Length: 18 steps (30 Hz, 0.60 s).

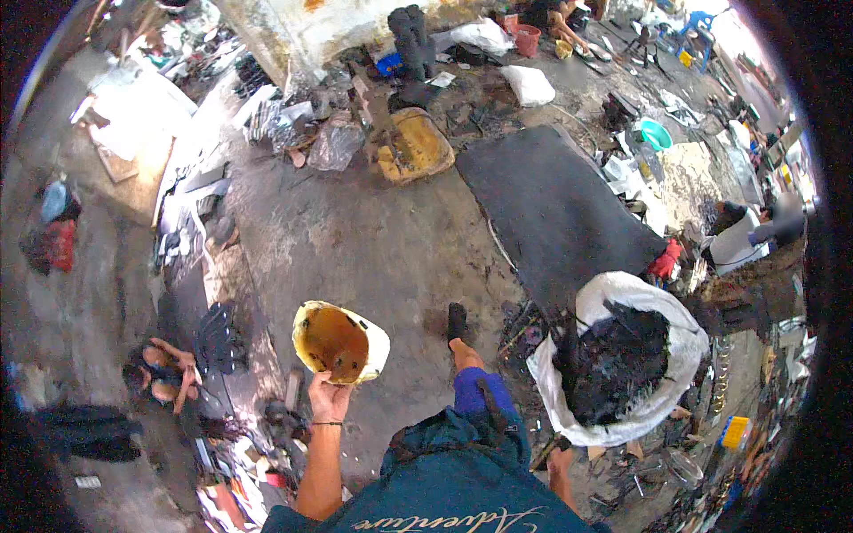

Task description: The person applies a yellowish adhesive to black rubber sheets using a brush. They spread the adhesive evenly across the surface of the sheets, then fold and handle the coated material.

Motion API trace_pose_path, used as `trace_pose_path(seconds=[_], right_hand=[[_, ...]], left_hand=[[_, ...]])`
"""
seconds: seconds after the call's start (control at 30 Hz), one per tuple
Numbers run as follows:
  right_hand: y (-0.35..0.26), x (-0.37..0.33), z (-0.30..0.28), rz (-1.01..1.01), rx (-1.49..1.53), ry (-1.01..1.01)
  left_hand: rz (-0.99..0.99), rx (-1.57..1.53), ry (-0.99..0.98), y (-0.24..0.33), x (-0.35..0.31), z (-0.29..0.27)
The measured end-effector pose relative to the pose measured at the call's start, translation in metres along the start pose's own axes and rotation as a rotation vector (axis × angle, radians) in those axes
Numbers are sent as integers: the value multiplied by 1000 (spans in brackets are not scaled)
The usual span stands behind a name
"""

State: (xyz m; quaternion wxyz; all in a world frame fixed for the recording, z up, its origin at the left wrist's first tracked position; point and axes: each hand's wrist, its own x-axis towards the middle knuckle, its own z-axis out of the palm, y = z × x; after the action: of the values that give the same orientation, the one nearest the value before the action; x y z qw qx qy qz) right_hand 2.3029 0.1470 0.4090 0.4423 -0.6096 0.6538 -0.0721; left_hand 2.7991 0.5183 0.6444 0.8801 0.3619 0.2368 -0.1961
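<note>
We see the left hand (330,398) pinching the near edge of a white plastic container (378,348), held above the bare floor (355,235), its brown-stained interior turned upward. The right hand (560,457) is low, just beside an open white sack (613,433) filled with dark scraps (617,360); we cannot tell whether it grips anything. Beyond the sack we note a black mat (551,195) and, farther off, a shallow yellow basin (431,147).

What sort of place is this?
Possibly a scrap workshop: a white sack holds dark pieces, a black mat lies on the grimy floor, and the left hand grips a stained container.
</note>
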Motion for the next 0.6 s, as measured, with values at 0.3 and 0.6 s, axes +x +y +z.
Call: trace_pose_path(seconds=[0.3,0.6], right_hand=[[-479,155,311,-476,-157,65],[-669,187,783,-303,-26,-443]], left_hand=[[-25,43,125,103,312,52],[-168,174,206,179,688,-47]])
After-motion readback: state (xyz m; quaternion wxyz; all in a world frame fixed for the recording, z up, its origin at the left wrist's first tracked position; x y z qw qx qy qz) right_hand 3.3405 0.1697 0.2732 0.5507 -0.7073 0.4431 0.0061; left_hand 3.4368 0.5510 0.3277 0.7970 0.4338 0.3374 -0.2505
